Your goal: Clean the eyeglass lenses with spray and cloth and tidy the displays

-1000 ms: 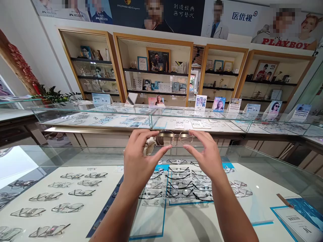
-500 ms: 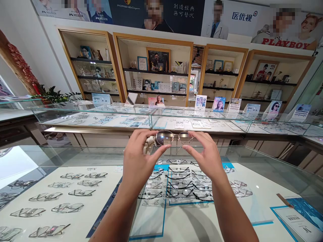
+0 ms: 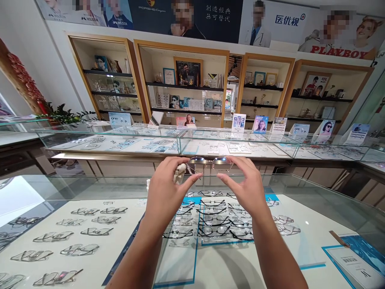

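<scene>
A pair of thin-rimmed eyeglasses [image 3: 197,162] with round clear lenses is held up in the middle of the view, above a glass display case. My left hand [image 3: 167,180] pinches its left side between thumb and fingers. On the other side my right hand [image 3: 245,178] grips the right edge the same way. Light reflects off the upper part of both lenses. Behind my left fingers a small whitish object [image 3: 179,172] is partly hidden. Under the glass below, several dark-framed eyeglasses [image 3: 214,230] lie in rows between my forearms.
The near display case [image 3: 240,263] spans the foreground, with more eyeglasses [image 3: 81,249] at left and a blue-edged card [image 3: 350,265] at right. A second glass counter [image 3: 207,151] crosses farther back, with standing cards [image 3: 239,123] on top. Wood-framed shelves [image 3: 227,72] line the wall.
The eyeglasses have tilted slightly, and brighter reflections now show along the tops of the lenses. Both hands keep their hold and have barely moved.
</scene>
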The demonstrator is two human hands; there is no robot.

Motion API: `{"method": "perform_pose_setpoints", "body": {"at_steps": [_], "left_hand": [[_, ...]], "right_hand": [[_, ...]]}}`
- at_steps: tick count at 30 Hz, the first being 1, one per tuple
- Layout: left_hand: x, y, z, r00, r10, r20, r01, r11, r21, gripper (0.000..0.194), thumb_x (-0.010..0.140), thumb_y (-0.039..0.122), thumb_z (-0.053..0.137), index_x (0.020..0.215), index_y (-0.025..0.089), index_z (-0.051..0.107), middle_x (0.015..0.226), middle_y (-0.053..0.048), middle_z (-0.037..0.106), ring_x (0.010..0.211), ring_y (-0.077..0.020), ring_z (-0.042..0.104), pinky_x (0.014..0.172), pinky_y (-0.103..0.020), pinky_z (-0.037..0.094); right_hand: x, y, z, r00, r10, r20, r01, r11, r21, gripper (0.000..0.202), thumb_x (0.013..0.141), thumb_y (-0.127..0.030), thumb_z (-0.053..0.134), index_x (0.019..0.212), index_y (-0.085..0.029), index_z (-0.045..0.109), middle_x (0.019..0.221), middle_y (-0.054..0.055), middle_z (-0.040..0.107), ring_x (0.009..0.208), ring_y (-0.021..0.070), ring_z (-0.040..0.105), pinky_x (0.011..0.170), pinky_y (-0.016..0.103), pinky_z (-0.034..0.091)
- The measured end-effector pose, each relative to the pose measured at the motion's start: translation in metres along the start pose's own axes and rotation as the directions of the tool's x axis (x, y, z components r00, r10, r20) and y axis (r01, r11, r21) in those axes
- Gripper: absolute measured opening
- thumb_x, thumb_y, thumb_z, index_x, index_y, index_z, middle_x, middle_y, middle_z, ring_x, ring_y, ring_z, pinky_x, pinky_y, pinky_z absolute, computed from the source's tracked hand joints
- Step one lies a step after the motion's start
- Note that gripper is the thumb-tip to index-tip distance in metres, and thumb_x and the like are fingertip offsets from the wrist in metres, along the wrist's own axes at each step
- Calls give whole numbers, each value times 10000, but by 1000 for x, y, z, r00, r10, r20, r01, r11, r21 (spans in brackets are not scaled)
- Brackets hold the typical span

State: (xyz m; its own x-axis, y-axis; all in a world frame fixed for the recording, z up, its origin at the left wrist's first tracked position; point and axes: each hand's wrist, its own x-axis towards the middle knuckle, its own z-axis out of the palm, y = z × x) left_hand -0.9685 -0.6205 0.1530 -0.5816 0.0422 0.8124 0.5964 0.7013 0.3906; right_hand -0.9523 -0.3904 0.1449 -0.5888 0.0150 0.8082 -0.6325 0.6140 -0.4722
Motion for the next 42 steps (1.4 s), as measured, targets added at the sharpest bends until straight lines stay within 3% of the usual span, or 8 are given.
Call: {"method": "perform_pose_setpoints", "body": {"at_steps": [19, 29, 42], "left_hand": [[0, -4, 0, 995, -52, 81, 52, 999, -7, 415, 929, 538, 752, 1223, 251, 699, 1239, -74, 724, 1152, -286, 689, 961, -419, 534], [-2, 6, 0, 998, 44, -36, -44, 999, 6, 320, 894, 414, 818, 1119, 240, 673, 1132, -62, 715, 1065, -264, 688, 880, -386, 545], [-2, 6, 1, 996, 70, -49, -70, 998, -2, 326, 884, 377, 828, 1119, 243, 645, 1116, -59, 698, 1044, -259, 684, 874, -384, 557]], "right_hand": [[-1, -4, 0, 1000, 24, 10, -24, 999, -34, 391, 951, -468, 773, 1300, -306, 706, 1254, 69, 754, 1212, 300, 665, 1050, 522, 531], [-1, 4, -1, 995, 47, 93, -39, 995, -95, 404, 987, -428, 733, 1363, -292, 678, 1306, 77, 732, 1250, 307, 633, 1067, 532, 514], [-1, 2, 0, 996, 51, 73, -46, 996, -78, 386, 982, -401, 731, 1350, -296, 678, 1320, 88, 728, 1254, 319, 647, 1061, 538, 519]]}}
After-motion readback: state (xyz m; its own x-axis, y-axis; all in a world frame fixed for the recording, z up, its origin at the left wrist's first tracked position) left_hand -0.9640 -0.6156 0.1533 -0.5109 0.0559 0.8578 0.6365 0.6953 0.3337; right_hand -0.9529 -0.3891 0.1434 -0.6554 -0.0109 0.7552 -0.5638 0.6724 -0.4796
